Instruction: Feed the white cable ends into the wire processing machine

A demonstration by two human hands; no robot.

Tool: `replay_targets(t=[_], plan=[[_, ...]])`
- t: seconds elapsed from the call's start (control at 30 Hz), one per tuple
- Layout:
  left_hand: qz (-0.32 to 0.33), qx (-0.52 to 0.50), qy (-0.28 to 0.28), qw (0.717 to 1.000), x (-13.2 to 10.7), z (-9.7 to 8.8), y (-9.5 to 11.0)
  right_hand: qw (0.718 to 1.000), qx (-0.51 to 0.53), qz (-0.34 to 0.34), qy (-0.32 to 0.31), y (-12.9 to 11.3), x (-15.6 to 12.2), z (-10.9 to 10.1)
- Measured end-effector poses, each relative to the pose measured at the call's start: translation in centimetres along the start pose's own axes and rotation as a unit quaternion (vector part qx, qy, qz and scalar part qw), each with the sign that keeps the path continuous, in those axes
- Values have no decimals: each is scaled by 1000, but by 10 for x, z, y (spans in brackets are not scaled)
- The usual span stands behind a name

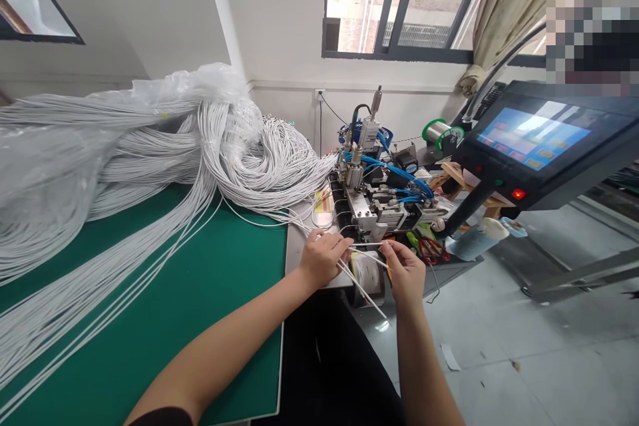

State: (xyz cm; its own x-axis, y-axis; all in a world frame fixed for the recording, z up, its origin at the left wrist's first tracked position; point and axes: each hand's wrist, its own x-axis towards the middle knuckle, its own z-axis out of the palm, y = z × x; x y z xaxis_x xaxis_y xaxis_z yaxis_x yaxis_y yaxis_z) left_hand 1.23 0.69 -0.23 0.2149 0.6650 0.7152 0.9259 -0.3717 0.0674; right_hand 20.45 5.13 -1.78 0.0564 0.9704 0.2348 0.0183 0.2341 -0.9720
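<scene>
My left hand is closed round several thin white cables, whose free ends slant down to the right past my fingers. Facing it, my right hand pinches the ends of white cable stretched between the two hands. Just beyond my fingers stands a bench machine with metal cylinders and blue air tubes. A large coiled bundle of white cables lies to the left of the machine. The cable tips inside my right fingertips are hidden.
More cables run across the green mat on the left, partly under clear plastic. A control screen stands at right, near a solder wire spool. Red-handled pliers and a blue roll lie below it.
</scene>
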Motion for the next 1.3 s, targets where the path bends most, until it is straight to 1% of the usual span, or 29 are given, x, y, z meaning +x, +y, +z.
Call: replay_targets(t=[0.07,0.17,0.3,0.4,0.5,0.63,0.7,0.8,0.87,0.93,1.07,1.17,1.3], plan=[[-1,6,6,1000,0,-1,0,1000,-2,5,2,0,1,2],[19,1,9,1000,0,-1,-1,1000,0,10,-6,-1,3,3],[56,-10,-2,998,0,1,-3,999,-4,19,-43,-1,8,2],[70,-7,-5,997,-1,5,-4,997,-15,17,-78,0,12,-1],[68,4,-11,998,0,9,-3,994,-12,26,-106,-1,15,-5],[57,19,-26,998,1,12,-3,985,33,65,-156,-4,18,-9],[51,23,-43,998,1,13,-3,979,45,86,-178,-5,20,-10],[48,18,-78,996,1,13,-3,978,32,97,-184,-5,25,-11],[51,12,-98,994,1,12,-4,980,4,82,-181,-4,28,-12],[51,10,-111,992,1,11,-4,982,-53,51,-173,-1,30,-12],[43,18,-126,991,1,10,-3,971,-177,-7,-160,3,34,-11],[29,28,-141,989,1,10,-2,968,-182,-35,-169,9,38,-7],[6,39,-157,987,1,9,0,973,-127,-37,-190,22,43,1]])
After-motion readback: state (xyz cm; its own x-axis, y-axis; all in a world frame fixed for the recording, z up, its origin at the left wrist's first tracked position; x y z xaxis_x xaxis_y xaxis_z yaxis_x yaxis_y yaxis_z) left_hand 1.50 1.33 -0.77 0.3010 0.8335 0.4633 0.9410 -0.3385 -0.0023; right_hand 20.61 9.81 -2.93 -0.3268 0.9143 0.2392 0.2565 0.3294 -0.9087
